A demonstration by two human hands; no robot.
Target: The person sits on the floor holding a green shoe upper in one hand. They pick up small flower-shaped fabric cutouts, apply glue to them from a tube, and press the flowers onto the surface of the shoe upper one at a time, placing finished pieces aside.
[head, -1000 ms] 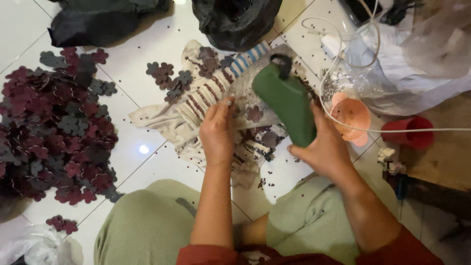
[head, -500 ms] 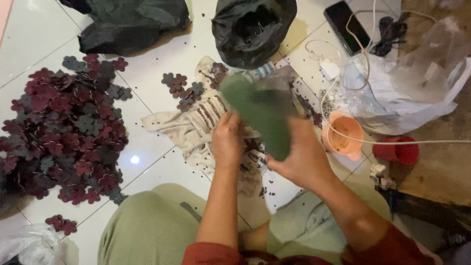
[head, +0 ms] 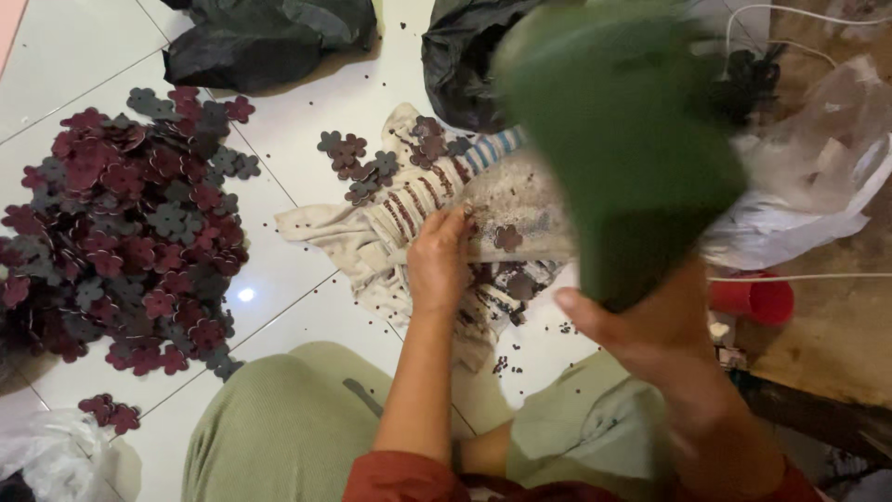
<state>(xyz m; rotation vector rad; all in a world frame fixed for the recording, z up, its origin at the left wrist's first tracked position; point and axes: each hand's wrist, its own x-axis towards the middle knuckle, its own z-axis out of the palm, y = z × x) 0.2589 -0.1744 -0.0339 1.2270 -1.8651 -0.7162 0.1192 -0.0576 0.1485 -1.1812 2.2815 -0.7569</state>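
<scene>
The green bottle-shaped tool (head: 618, 149) is up off the floor, lifted close under the person's face, so it shows large and smeared. Its long axis runs from the right hand (head: 650, 335) up and away toward the far left, the narrow base down in the grip and the broad end pointing away from the person. The right hand is wrapped around that lower end, thumb pressed across the near side.

Just left of it, the left hand (head: 439, 265) lies palm down on a striped cloth (head: 390, 223) spread on the white tiles, fingers curled loosely with their tips on the fabric; I cannot tell whether it pinches anything. A single flower-shaped piece (head: 507, 238) lies on the cloth just right of those fingers, and a small cluster of flower pieces (head: 358, 163) sits beyond the hand.

Well to the left of both hands is a big heap of maroon and grey flower pieces (head: 121, 232). Beyond the hands lie black plastic bags (head: 269, 37). Right of the right hand stand a red cup (head: 757, 297) and a clear plastic bag (head: 818, 177).
</scene>
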